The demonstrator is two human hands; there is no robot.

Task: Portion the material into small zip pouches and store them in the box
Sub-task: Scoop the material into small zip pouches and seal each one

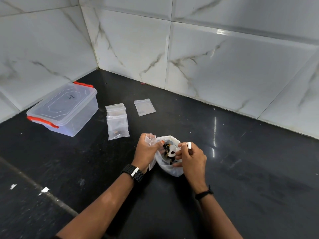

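Hands met at the lower centre of the frame over a white plastic bag (170, 167) of dark material (167, 147) resting on the black counter (241, 161). The left hand (146, 150) pinched a small clear zip pouch (149, 138) against the bag's rim. The right hand (191, 155) curled round the handle of a white scoop (172, 151), whose bowl sat inside the bag. Left of centre lay a stack of filled zip pouches (118, 125), with one flat pouch (144, 107) just to their right. At the left edge stood the clear box (63, 109), lid on, with orange latches (43, 121).
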